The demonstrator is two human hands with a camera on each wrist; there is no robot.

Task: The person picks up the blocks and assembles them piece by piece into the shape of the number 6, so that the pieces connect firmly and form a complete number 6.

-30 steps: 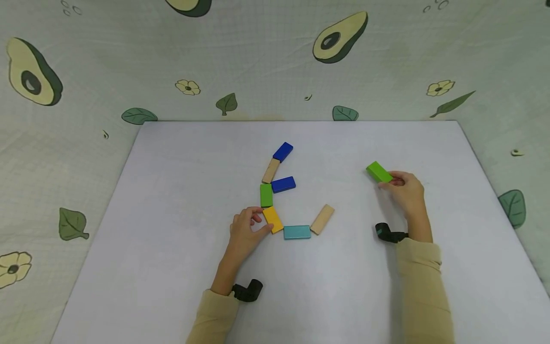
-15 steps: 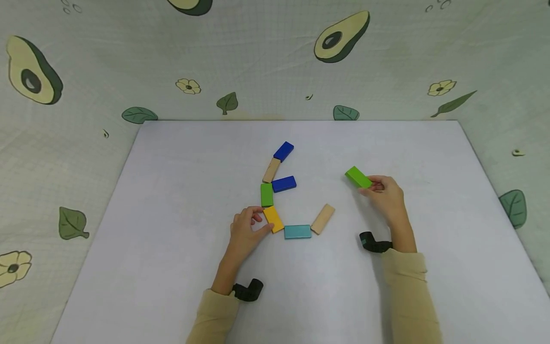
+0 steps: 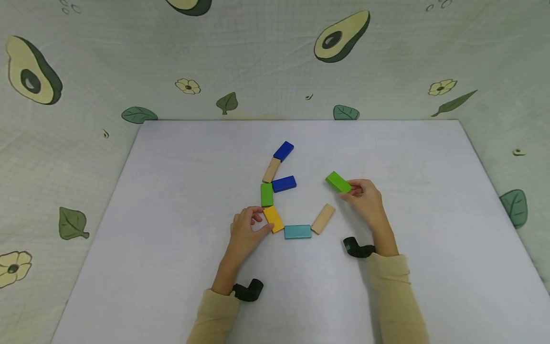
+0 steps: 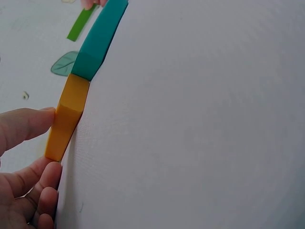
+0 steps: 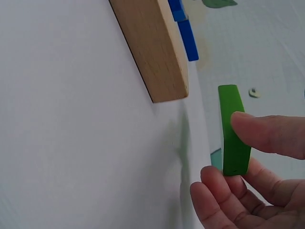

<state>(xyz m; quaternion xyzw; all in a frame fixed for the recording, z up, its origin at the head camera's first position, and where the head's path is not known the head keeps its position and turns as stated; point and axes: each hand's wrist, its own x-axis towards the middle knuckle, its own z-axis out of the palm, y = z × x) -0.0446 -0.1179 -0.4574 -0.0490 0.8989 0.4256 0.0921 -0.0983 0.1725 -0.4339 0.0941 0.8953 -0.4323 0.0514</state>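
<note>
In the head view my left hand (image 3: 246, 233) pinches the yellow block (image 3: 273, 220), thumb at its lower end and a fingertip at its upper end; the left wrist view shows the same grip on the yellow block (image 4: 66, 119). My right hand (image 3: 366, 200) holds a bright green block (image 3: 338, 182) by one end, raised above the table, between thumb and fingers in the right wrist view. Touching or close to the yellow block are a darker green block (image 3: 267, 195) and a teal block (image 3: 297, 232). A plain wooden block (image 3: 322, 219) slants up from the teal one's right end.
Farther up the curved row lie another wooden block (image 3: 271, 170) and a blue block (image 3: 283, 151). A second blue block (image 3: 284, 184) points right from the row. The white table (image 3: 172, 200) meets avocado-print cloth (image 3: 266, 57) at its back and sides.
My right hand has moved left and slightly toward me, carrying the bright green block closer to the row. The left hand and the blocks on the table have stayed put.
</note>
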